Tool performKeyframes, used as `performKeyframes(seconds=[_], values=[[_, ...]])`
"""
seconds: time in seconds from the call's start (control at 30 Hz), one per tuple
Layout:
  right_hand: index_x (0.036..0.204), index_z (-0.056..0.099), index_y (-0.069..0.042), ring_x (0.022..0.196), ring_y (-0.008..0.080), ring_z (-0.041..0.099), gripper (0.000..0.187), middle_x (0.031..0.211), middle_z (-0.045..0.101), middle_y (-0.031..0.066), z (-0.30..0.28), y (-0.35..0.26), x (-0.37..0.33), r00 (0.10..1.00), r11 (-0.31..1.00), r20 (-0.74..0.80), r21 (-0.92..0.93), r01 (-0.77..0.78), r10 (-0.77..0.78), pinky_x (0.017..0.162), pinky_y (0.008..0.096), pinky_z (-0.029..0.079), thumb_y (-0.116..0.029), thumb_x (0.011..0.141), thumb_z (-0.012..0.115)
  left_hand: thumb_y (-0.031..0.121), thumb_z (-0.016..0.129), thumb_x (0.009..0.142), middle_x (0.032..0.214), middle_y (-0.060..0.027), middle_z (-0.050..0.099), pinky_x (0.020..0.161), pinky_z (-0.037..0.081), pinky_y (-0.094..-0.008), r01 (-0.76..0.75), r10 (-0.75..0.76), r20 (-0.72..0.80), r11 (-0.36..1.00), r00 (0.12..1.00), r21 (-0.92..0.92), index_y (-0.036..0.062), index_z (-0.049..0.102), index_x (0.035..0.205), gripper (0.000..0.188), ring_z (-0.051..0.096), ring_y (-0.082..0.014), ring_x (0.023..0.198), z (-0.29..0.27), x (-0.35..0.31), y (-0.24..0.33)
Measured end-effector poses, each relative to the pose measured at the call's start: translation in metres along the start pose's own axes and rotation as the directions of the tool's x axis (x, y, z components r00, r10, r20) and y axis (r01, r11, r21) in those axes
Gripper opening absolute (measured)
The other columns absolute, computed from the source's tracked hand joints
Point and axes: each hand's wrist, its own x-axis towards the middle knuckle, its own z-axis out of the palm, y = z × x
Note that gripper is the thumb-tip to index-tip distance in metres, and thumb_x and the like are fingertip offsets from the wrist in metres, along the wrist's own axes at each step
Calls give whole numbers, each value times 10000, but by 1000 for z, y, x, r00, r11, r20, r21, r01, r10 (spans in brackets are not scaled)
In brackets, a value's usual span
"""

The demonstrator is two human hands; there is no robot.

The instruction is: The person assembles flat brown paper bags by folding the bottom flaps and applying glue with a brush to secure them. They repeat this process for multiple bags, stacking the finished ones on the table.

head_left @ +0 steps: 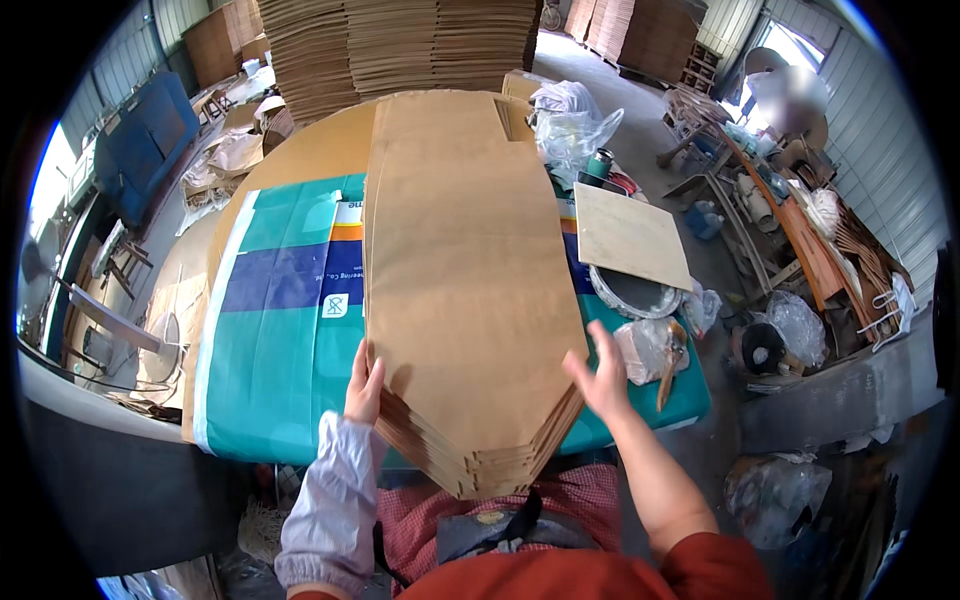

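Observation:
A stack of brown kraft paper sheets lies lengthwise before me, its near end tapering in stepped, fanned layers over the table edge. My left hand, below a white sleeve cover, rests flat against the stack's left edge with its fingers stretched out and thumb apart. At the right edge is my right hand, fingers spread, its thumb side close to the paper; whether it touches cannot be told. Neither hand grips anything. Under the stack spreads a teal and blue printed sheet covering the table.
Right of the stack, a pale board lies on a round tub, near a plastic-wrapped lump and a wooden-handled brush. Clear plastic bags and a dark flask stand behind. Tall cardboard piles rise at the back.

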Motion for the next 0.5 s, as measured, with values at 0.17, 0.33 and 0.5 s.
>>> performKeyframes(seconds=[0.17,0.33,0.5], values=[[1431,299,53,1321,399,402,766,1423,404,287,48,63,9,939,931,-9,130,-341,345,1096,420,338,-342,878,652,124,623,835,911,-146,713,780,516,-324,159,-31,-301,899,953,409,41,677,1115,297,680,-220,850,30,14,-3],[1420,300,59,1291,414,418,737,1388,428,295,60,59,-24,976,976,-8,30,-217,218,1080,433,354,-328,885,626,74,650,815,841,-166,708,716,516,-306,74,10,-269,951,963,300,47,710,1055,249,676,-178,791,2,-33,1],[1414,292,81,1276,428,421,742,1387,415,306,78,52,-32,983,987,-140,-88,-133,120,1070,452,364,-327,887,616,196,750,735,735,-165,677,584,495,-379,-51,242,-99,544,965,838,7,695,760,199,628,-314,604,-24,-6,35]])
